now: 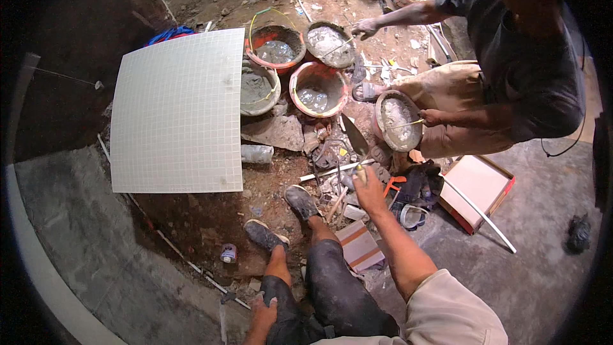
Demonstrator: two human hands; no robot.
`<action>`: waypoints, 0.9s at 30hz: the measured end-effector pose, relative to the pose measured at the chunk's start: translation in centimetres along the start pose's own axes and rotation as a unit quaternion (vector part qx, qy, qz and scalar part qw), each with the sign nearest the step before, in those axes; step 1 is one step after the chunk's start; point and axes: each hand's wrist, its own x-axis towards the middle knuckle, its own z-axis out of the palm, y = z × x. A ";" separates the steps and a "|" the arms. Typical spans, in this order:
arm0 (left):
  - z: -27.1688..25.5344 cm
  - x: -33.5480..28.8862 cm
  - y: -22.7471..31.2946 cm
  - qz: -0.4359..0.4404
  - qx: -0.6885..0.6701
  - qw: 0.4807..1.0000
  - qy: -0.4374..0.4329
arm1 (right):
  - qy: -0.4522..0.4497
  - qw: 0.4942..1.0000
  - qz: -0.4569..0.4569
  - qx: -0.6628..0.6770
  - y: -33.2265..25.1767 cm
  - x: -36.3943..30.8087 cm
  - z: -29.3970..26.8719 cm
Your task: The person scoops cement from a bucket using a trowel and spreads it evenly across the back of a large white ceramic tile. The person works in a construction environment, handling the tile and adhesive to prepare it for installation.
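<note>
My right hand (pixel 369 190) grips the yellowish handle of a pointed trowel (pixel 353 134). Its dark blade points up and away, toward a pink-rimmed bucket (pixel 318 114) with wet grey mix inside. Down by my left thigh, my left hand (pixel 263 312) rests against the dark shorts with nothing visible in it; its fingers look loosely extended. A large white sheet with a square grid (pixel 179 115) stands on my left, overlapping the edge of another bucket of grey mortar (pixel 276 97).
On the right a co-worker (pixel 530 83) holds the handles of two mortar buckets, one far (pixel 345 64) and one near (pixel 383 135). Rubble covers the ground around my shoes. A shallow open box (pixel 476 185) with a white strip across it lies at right; a small can (pixel 228 253) stands at lower left.
</note>
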 end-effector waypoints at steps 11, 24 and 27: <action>2.0 4.7 23.4 0.114 -0.575 0.806 -0.084 | -0.249 0.964 -0.016 0.091 2.0 -10.9 5.1; 9.9 -0.1 4.6 -0.059 -0.397 0.904 0.149 | 0.114 0.873 0.350 0.319 24.8 26.1 6.9; 9.7 -2.7 7.4 -0.076 -0.390 0.909 0.127 | 0.108 0.861 0.341 0.362 26.5 32.0 3.9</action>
